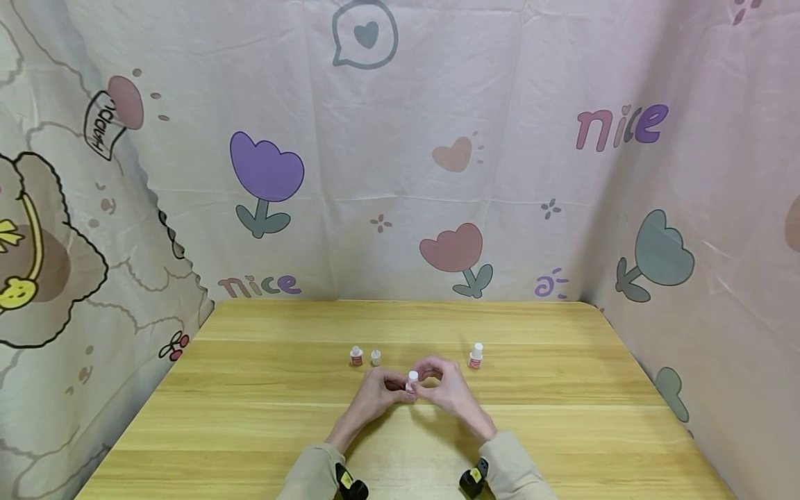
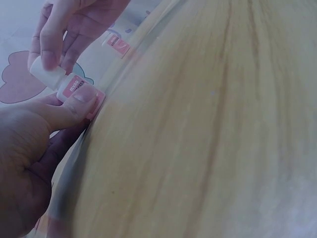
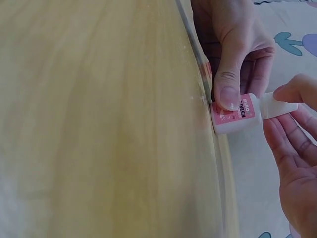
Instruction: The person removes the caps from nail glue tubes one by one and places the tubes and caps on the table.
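Left grip [image 1: 375, 397] pinches the bottle [image 3: 243, 118] by its body, right grip [image 1: 451, 390] its cap [image 3: 270, 106] — bottle upright between both, lower centre of the head view.

head: bright, soft shadows on table [image 1: 262, 396] | wrist views: dimmer, hazy, pale glare, focus seemingly soft
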A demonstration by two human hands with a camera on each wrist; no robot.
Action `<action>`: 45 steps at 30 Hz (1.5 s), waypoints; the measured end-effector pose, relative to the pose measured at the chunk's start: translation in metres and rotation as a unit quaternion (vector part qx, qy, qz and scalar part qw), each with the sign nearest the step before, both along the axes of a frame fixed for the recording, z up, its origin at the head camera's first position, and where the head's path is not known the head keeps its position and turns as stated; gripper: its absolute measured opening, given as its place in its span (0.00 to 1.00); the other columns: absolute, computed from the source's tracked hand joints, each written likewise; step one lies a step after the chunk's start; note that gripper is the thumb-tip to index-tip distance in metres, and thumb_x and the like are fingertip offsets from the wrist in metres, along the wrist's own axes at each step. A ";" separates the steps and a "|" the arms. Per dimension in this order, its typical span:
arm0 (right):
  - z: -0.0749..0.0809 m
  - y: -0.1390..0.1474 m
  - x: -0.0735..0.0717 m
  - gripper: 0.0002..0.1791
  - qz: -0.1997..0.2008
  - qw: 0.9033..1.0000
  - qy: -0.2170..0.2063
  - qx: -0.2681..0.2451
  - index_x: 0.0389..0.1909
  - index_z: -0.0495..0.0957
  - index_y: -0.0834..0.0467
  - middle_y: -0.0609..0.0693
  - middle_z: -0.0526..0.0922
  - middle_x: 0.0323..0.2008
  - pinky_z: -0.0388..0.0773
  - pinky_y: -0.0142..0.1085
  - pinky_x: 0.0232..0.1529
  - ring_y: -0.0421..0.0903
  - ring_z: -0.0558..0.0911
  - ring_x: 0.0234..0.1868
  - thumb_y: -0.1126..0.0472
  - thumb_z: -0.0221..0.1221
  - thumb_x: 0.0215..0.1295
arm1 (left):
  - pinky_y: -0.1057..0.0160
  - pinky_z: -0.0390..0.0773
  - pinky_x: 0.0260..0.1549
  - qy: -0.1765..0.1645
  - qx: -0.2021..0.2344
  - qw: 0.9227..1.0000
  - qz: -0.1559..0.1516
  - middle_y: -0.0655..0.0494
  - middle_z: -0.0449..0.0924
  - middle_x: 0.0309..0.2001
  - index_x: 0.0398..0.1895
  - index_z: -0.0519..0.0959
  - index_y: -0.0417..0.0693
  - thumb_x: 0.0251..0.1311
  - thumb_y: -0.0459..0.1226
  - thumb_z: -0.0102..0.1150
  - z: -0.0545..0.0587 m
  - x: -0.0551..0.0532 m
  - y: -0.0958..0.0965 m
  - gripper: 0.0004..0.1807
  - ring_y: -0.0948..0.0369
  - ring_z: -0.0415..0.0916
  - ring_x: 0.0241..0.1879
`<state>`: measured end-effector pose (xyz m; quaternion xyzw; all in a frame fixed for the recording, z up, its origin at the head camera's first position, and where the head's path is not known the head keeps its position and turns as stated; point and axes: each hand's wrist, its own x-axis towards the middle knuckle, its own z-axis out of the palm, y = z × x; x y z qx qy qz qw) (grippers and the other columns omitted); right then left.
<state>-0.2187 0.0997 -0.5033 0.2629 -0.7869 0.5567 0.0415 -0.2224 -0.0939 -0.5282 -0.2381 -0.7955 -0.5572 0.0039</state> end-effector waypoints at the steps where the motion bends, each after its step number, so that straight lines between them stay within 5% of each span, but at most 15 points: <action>1: 0.000 0.000 0.000 0.13 0.002 1.000 -0.001 -0.001 0.42 0.81 0.67 0.62 0.87 0.38 0.85 0.42 0.49 0.44 0.84 0.38 0.72 0.69 0.55 | 0.72 0.82 0.35 0.001 0.001 1.000 -0.001 0.47 0.90 0.34 0.36 0.89 0.43 0.52 0.34 0.75 0.000 0.000 0.000 0.09 0.66 0.86 0.34; 11: 0.003 0.000 0.001 0.11 -0.029 0.999 -0.024 0.005 0.39 0.82 0.61 0.55 0.86 0.34 0.84 0.37 0.46 0.34 0.80 0.35 0.67 0.72 0.55 | 0.72 0.82 0.35 0.003 -0.008 1.000 -0.004 0.48 0.91 0.34 0.36 0.90 0.44 0.52 0.35 0.75 0.001 0.000 0.000 0.08 0.72 0.84 0.32; 26: 0.002 0.000 0.001 0.13 -0.010 0.999 -0.037 -0.004 0.43 0.82 0.64 0.59 0.88 0.40 0.83 0.41 0.54 0.46 0.85 0.40 0.71 0.70 0.55 | 0.72 0.82 0.37 0.002 -0.014 1.000 0.002 0.50 0.91 0.35 0.38 0.90 0.44 0.52 0.36 0.75 0.000 0.000 0.000 0.09 0.72 0.84 0.33; 36: 0.002 -0.001 0.001 0.12 -0.038 0.999 -0.017 0.006 0.40 0.82 0.61 0.55 0.86 0.34 0.84 0.35 0.44 0.35 0.80 0.34 0.67 0.72 0.54 | 0.72 0.82 0.35 0.000 -0.008 1.000 0.000 0.50 0.91 0.34 0.36 0.90 0.45 0.53 0.36 0.75 0.000 0.000 0.000 0.08 0.71 0.84 0.32; 45: 0.000 -0.001 0.001 0.12 -0.029 0.999 -0.006 -0.016 0.40 0.83 0.63 0.60 0.87 0.36 0.85 0.41 0.47 0.40 0.83 0.36 0.68 0.72 0.55 | 0.72 0.82 0.36 -0.007 -0.007 1.000 0.002 0.50 0.91 0.35 0.38 0.90 0.45 0.53 0.36 0.75 0.000 0.000 0.000 0.09 0.71 0.85 0.33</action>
